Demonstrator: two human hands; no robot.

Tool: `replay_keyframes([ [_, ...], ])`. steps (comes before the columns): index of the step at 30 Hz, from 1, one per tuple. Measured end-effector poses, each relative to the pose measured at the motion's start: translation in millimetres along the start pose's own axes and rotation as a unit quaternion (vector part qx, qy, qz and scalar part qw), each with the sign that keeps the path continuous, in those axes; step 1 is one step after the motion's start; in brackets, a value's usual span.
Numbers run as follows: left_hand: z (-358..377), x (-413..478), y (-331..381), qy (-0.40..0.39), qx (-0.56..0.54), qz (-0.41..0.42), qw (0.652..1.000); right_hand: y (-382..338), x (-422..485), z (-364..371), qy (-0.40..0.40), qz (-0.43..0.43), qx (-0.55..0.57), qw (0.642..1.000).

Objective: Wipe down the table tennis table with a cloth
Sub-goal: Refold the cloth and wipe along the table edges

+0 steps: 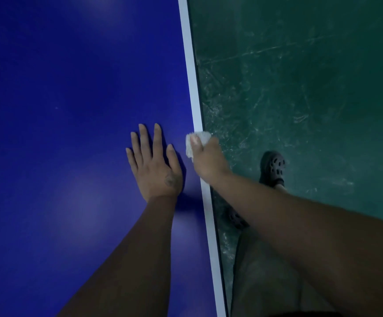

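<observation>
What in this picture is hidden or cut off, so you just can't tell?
Head view only:
Cloth: mostly covered by the right hand gripping it.
Table: runs past the top, left and bottom edges.
Nearer shoe: largely behind the right forearm.

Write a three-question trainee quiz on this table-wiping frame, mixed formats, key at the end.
1. True or false: the left hand lies flat, fingers straight, on the blue table.
2. Where is the white cloth? A) under the left hand B) gripped by the right hand at the table's white edge line C) hanging off the far corner
3. Fill in: the scuffed floor beside the table is ___ in colour.
Key: 1 true; 2 B; 3 green.
</observation>
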State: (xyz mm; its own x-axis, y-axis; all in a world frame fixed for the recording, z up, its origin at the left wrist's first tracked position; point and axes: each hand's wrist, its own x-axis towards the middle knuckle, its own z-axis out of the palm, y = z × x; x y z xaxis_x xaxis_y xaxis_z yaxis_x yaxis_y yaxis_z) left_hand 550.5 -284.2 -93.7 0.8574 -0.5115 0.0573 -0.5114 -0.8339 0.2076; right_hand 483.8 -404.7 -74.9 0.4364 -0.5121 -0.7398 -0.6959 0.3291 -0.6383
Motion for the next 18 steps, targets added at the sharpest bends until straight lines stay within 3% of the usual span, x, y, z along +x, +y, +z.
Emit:
replay_keyframes([
  [5, 0, 0, -1, 0.001, -0.005, 0.008, 1.0, 15, -22, -5, -0.017, -0.028, -0.004, 0.999],
  [9, -1, 2, 1, -0.008, -0.003, 0.007, 1.0, 34, -46, -3, -0.051, 0.039, 0.021, 0.998],
  [15, -8, 9, 9, -0.016, -0.026, -0.005, 1.0, -59, 54, -20, -0.041, 0.045, 0.03, 0.998],
  [18, -11, 61, 23, -0.005, -0.068, 0.0, 0.998, -68, 62, -25, -0.039, 0.016, 0.05, 0.998],
])
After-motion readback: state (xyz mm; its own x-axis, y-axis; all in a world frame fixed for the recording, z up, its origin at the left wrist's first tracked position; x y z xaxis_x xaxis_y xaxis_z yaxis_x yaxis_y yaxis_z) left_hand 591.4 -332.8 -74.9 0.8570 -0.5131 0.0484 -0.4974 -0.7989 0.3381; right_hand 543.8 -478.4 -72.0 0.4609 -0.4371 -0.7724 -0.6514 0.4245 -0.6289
